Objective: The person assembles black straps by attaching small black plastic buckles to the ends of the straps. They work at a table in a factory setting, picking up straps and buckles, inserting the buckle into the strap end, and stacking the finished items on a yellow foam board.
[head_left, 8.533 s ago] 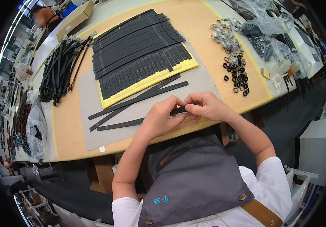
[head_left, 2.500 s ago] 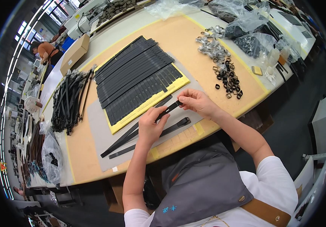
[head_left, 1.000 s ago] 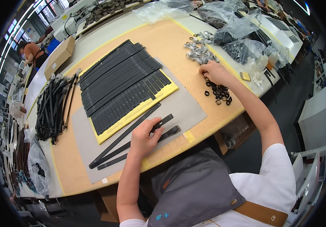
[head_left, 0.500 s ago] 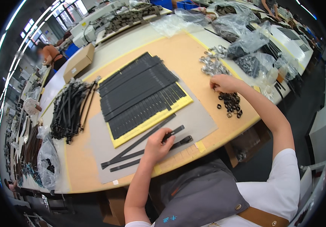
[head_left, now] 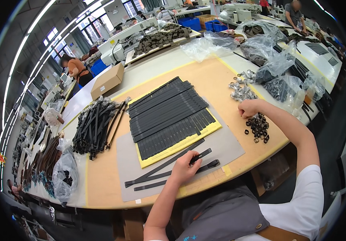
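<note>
My left hand [head_left: 185,167] is closed on a black strap [head_left: 205,154], whose end pokes out past the fingers. Beside and under that hand lie more loose straps, one a plain dark strap [head_left: 151,186], another with a buckle-like end [head_left: 214,164]. They rest on a grey mat [head_left: 126,160]. My right hand [head_left: 248,108] has its fingers pinched together at the upper edge of a pile of small black loops [head_left: 259,129]. Whatever those fingertips hold is hidden. Silver metal pieces [head_left: 243,93] lie just beyond this hand.
Rows of black straps [head_left: 165,116] cover a yellow board [head_left: 181,149] mid-table. A strap bundle [head_left: 94,126] with metal ends lies left, near a cardboard box [head_left: 107,81]. Clear plastic bags [head_left: 283,88] crowd the right side. A person in orange [head_left: 75,68] works at far left.
The view has tilted up, so the whole table sits lower and farther right in the picture. Against the table, both hands stay in nearly the same places.
</note>
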`<state>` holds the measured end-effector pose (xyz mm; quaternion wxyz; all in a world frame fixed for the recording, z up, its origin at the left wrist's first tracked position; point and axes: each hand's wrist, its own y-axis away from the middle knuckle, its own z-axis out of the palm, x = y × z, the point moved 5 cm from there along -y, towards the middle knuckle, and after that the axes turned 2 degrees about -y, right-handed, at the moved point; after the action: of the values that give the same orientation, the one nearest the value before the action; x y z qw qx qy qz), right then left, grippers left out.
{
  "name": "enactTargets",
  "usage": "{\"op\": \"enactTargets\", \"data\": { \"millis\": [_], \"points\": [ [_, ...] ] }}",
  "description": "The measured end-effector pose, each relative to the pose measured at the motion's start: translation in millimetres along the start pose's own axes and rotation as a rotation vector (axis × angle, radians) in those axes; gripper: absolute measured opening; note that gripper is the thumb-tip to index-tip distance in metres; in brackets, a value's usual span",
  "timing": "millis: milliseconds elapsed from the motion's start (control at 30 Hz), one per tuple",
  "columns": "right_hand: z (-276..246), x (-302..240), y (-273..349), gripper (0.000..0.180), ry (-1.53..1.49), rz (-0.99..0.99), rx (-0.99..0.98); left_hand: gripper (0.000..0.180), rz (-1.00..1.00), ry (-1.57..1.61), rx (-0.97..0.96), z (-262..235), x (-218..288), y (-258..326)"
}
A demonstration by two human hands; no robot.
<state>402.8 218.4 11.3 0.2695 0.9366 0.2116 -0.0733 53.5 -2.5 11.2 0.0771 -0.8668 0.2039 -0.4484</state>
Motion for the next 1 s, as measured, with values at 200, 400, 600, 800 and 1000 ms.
{"op": "enactTargets", "data": {
  "millis": [200,400,600,800,1000],
  "points": [
    [7.4,-43.4,22.3,0.021,-0.266,-0.229,0.281,0.023,-0.055,0.022,-0.021,0.4,-2.0,2.0],
    [48.3,-146.5,56.2,0.019,-0.859,-0.481,0.355,0.025,-0.111,0.042,-0.049,-0.8,-3.6,3.3],
    [100.8,-179.2,38.4,0.020,-1.378,-0.514,0.406,0.023,-0.040,0.006,0.032,-3.5,0.2,-2.6],
    [110.5,-189.5,54.5,0.018,-1.436,-0.418,0.466,0.024,0.009,-0.068,0.118,-8.7,2.7,-4.2],
    [110.4,-192.2,66.6,0.014,-1.273,-0.434,0.659,0.024,0.031,-0.111,0.110,-7.1,-0.3,-5.2]
  ]
}}
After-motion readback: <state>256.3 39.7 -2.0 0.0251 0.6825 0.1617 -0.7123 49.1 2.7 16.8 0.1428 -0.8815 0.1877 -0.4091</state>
